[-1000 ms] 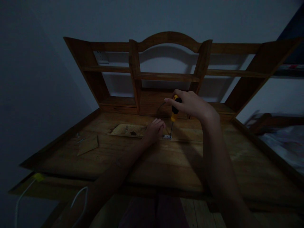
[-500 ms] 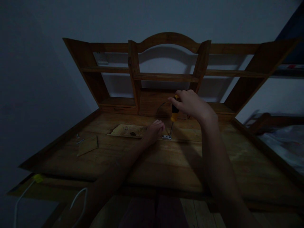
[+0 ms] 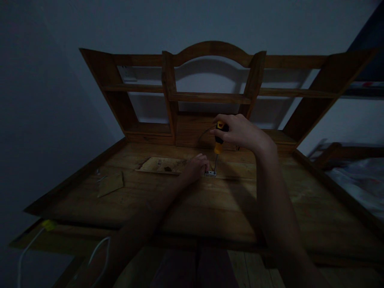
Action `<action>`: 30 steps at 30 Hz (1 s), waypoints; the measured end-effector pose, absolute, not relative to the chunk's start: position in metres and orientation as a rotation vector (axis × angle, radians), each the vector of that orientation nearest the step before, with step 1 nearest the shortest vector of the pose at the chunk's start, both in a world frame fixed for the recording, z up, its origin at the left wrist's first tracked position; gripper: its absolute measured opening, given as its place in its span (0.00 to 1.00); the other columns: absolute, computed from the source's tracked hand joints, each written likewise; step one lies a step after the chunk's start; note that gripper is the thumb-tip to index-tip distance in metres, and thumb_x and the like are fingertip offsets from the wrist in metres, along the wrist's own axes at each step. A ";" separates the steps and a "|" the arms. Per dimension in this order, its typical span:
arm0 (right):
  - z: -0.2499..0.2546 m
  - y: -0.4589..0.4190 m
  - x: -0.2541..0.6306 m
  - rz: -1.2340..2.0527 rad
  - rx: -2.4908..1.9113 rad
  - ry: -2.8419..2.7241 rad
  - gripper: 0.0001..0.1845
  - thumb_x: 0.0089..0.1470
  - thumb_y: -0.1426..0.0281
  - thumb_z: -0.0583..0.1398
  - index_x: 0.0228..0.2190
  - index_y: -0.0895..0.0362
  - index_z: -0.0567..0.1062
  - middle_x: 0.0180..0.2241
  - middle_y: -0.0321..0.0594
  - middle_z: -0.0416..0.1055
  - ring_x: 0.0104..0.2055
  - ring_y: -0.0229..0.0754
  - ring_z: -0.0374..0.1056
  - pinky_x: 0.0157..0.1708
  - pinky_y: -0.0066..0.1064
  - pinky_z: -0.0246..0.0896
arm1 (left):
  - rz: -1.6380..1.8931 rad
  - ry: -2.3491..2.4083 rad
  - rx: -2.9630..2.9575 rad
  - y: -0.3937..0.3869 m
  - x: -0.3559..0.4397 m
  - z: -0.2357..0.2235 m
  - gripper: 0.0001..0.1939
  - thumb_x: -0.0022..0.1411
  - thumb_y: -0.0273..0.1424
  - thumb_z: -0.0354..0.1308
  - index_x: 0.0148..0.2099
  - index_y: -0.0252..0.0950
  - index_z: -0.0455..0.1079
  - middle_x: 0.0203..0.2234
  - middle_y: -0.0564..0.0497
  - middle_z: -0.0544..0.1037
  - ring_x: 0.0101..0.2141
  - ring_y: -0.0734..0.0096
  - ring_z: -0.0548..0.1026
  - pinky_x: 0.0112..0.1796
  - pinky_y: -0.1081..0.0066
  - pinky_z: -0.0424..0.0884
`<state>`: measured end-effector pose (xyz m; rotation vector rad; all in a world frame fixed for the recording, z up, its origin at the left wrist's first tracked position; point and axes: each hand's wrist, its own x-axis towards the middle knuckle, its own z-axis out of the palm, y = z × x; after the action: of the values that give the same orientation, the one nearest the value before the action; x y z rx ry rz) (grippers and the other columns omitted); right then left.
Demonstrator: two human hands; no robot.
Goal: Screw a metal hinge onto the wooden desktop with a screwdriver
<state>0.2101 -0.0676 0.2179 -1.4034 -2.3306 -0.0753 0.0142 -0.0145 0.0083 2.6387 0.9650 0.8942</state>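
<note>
Dim light throughout; detail limited.

Nearest: two white cables (image 3: 99, 250) hanging at the near left edge, a yellow tag (image 3: 48, 225) on one. Dark cloth (image 3: 195, 268) at bottom centre, below the desk (image 3: 210, 204) edge.

Wooden desk running from near to far, raised rims left and right. On the left, a flat wood offcut (image 3: 111, 184), with small metal bits (image 3: 100, 175) just beyond it; too small to identify.

Further in, centre: left hand (image 3: 195, 167) resting on the desk, fingers curled together, fingertips touching or just beside a small metal fitting (image 3: 210, 173). Whether pinching it or only steadying it: cannot tell. Fitting lying flat on the desk, on the near edge of a shallow recess (image 3: 162, 165) cut in the top. Recess paler than the surrounding wood, debris inside, extending left of the hand.

Right hand (image 3: 240, 131) raised above the fitting, closed round the top of a screwdriver (image 3: 218, 147). Handle yellow and black, fingers wrapped over its upper end, thumb side toward the left. Screwdriver near upright, slightly tilted, shaft pointing down, tip meeting the fitting just right of the left fingertips. A thin grey wire (image 3: 204, 134) curving behind the handle.

Far: wooden hutch (image 3: 210, 96) standing on the back of the desk, open shelves, arched centre top, plain wall (image 3: 180, 24) behind. A white socket plate (image 3: 129, 74) showing through the upper left opening. Far right: pale bedding (image 3: 360, 180), blurred.
</note>
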 end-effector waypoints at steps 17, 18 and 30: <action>0.221 -0.073 0.207 -0.184 -1.673 -2.256 0.25 0.67 0.54 0.54 0.51 0.57 0.79 0.45 0.59 0.82 0.48 0.67 0.78 0.45 0.50 0.69 | 0.937 0.966 2.652 -0.013 0.014 0.006 0.16 0.60 0.13 0.51 0.29 0.38 0.70 0.32 0.49 0.76 0.41 0.61 0.73 0.43 0.65 0.69; 0.221 -0.072 0.207 -0.172 -1.667 -2.256 0.25 0.67 0.54 0.54 0.51 0.58 0.79 0.46 0.59 0.82 0.48 0.66 0.78 0.45 0.49 0.69 | 0.937 0.962 2.653 -0.013 0.014 0.007 0.16 0.59 0.13 0.51 0.29 0.38 0.70 0.31 0.49 0.76 0.41 0.61 0.73 0.43 0.65 0.69; 0.220 -0.069 0.211 -0.138 -1.416 -2.333 0.14 0.66 0.65 0.58 0.46 0.56 0.82 0.44 0.48 0.83 0.46 0.53 0.77 0.48 0.40 0.67 | 0.920 1.027 2.652 -0.015 0.014 0.008 0.16 0.61 0.14 0.52 0.28 0.37 0.72 0.31 0.48 0.77 0.40 0.61 0.74 0.44 0.64 0.71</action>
<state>0.2113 -0.0687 0.2201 -1.4157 -2.3327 -0.1385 0.0143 -0.0146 0.0084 2.6517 1.0270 0.9201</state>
